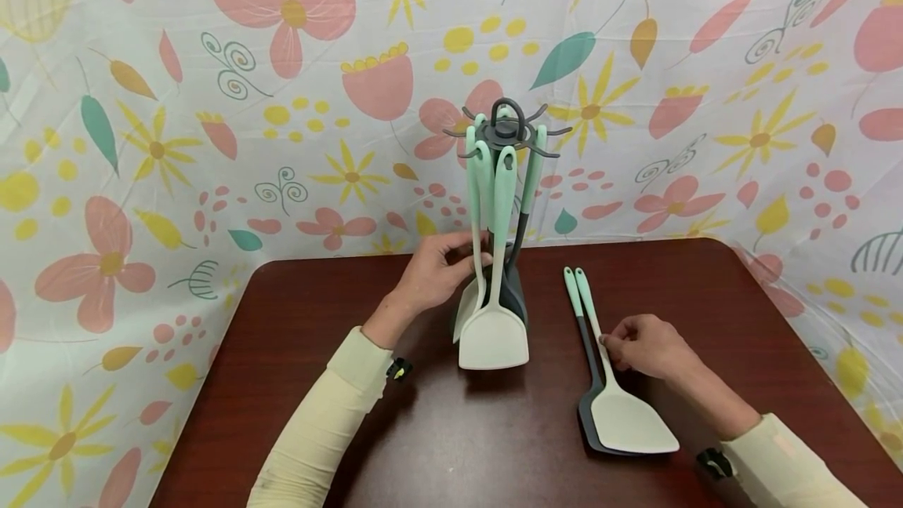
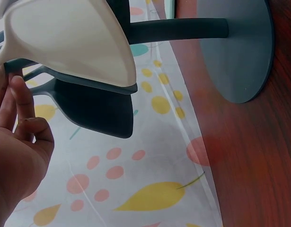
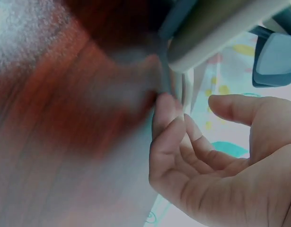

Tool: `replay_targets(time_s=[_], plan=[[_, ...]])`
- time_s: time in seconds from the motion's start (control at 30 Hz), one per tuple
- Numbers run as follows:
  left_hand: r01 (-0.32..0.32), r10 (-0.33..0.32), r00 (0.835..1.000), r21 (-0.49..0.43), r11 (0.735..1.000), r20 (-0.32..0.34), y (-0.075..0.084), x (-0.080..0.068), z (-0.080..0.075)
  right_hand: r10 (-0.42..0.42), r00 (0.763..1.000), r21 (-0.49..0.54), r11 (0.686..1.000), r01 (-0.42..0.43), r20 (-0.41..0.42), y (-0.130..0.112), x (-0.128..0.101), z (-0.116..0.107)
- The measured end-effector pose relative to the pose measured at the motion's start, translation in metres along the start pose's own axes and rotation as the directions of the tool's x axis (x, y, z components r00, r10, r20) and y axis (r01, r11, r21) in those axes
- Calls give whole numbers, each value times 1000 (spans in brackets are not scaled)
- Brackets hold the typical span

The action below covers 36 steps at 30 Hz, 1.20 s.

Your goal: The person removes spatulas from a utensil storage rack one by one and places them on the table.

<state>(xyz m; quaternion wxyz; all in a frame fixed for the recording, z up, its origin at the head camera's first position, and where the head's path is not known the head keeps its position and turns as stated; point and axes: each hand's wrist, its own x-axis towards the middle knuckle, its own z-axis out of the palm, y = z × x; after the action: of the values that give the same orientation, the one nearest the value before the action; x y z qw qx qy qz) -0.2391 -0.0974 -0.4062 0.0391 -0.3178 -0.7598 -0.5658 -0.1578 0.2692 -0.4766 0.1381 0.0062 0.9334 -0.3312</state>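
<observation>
A utensil stand (image 1: 506, 130) with several hooks holds mint-handled utensils, a white spatula (image 1: 494, 339) at the front. My left hand (image 1: 440, 265) grips the stand around its middle, among the utensil necks. The left wrist view shows the fingers (image 2: 23, 97) beside dark necks, the fingertips partly hidden. On the table to the right, a second white spatula (image 1: 631, 420) lies partly over a dark grey spatula (image 1: 587, 418). My right hand (image 1: 649, 345) holds its handle with curled fingertips. In the right wrist view the thumb (image 3: 230, 108) stands a little apart.
The stand's round dark base (image 2: 240, 52) rests on the dark red wooden table (image 1: 317, 382). A flower-patterned cloth (image 1: 282, 139) hangs behind the table's back edge. Several dark utensil heads, including a dark spatula (image 2: 98, 109), hang around the stand.
</observation>
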Motion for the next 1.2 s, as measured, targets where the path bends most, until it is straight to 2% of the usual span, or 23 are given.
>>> replay_targets(time_s=[0.23,0.53,0.87,1.2], plan=[[11,-11,1000,5,1000,-1,1,0,0,-87,994,-70,994,82,-72,-3,-2,-6],[11,-10,1000,-6,1000,6,1,0,1,-142,971,-37,990,137,-192,-16,-5,-7],[-8,8,1000,-18,1000,9,2,-1,1,-208,925,-22,977,212,-318,-34,-11,-10],[-11,11,1000,-7,1000,2,0,-1,1,-296,856,-22,948,317,-423,-53,-16,-12]])
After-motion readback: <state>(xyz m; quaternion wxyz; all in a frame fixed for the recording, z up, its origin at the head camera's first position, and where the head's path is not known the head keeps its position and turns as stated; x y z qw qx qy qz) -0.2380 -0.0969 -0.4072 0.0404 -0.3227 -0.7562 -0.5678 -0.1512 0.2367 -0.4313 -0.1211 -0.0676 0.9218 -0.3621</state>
